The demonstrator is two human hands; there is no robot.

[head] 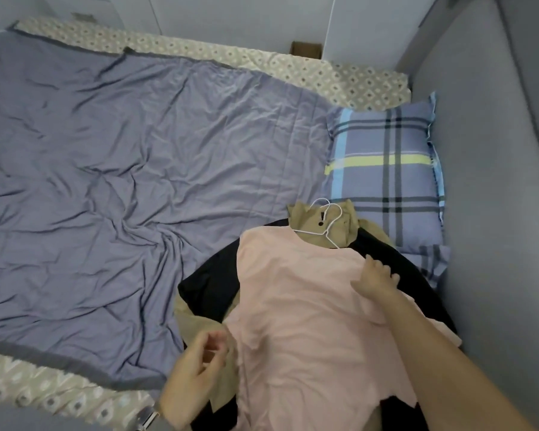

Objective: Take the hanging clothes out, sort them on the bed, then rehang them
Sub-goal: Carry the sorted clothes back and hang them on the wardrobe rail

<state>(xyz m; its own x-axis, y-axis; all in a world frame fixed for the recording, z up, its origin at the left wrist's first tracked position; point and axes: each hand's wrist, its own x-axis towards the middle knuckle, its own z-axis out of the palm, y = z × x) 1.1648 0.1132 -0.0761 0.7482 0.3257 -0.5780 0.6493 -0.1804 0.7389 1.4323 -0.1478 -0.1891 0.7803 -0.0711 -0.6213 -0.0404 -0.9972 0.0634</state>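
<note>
The clothes are lying in a stack at the near right of the bed (106,157), just short of the plaid pillow (386,169). A pink top (293,306) is lying spread on top of the stack. Under it a black garment (206,290) is showing at the left and right, and a tan garment (343,225) is poking out at the far end, its collar lying against the pillow's near edge. A white wire hanger (324,225) is sitting in the tan collar, its hook pointing away from the person.

The right hand (375,276) is resting on the pink top near its right shoulder, fingers lying fairly straight and spread on the cloth, holding nothing. The left hand (199,362) is hovering at the stack's near left edge, blurred; its fingers are curling loosely beside a fold of tan fabric, and whether they are gripping it cannot be told.

A wrinkled blue-grey quilt (122,181) is covering most of the bed, over a patterned beige sheet (293,66). A grey padded headboard (495,181) is running along the right.
</note>
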